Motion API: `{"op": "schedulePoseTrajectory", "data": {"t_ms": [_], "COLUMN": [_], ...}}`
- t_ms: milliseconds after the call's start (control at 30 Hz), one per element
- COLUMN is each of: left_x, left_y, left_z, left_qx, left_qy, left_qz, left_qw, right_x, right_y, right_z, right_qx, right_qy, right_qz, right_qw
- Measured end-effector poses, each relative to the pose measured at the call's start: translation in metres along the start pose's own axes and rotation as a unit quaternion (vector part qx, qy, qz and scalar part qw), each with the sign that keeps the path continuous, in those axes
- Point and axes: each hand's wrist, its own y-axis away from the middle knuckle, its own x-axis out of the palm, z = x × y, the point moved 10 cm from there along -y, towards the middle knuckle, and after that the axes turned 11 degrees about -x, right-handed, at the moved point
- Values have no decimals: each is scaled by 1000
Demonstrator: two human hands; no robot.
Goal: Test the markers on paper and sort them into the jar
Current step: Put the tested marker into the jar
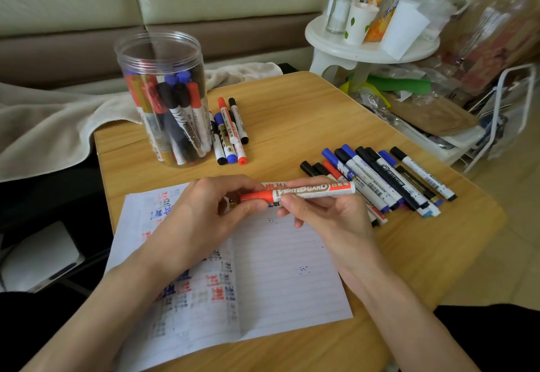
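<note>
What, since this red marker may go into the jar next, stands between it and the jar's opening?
Nothing visible does. The left hand and right hand hold the red marker over the paper; the jar stands lidless beyond it, and the marker pile beside it lies low.

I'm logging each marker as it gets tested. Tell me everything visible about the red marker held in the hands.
The red marker is a plastic whiteboard marker: red cap, pale barrel printed WHITEBOARD, a red label band near its tail. It is held almost level, cap pointing left, above the top of the paper. The left hand pinches the cap; the right hand grips the barrel from below. The cap looks on; its tip is hidden.
</note>
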Motion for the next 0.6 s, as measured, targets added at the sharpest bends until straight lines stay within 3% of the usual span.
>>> {"op": "schedulePoseTrajectory", "data": {"t_ms": [200, 433, 600], "left_x": [-13, -22, -18], "left_y": [-2, 2, 4], "left_z": [1, -2, -3], "left_qx": [-8, 5, 2], "left_qy": [5, -21, 21], "left_qz": [-33, -63, -67], "left_qw": [999, 998, 998], "right_x": [-14, -18, -19], "right_y": [-4, -9, -14], "right_z": [-3, 10, 17], "right_qx": [37, -13, -30], "right_qy": [-27, 65, 61], "right_qz": [-33, 7, 12], "right_qw": [998, 998, 998]}}
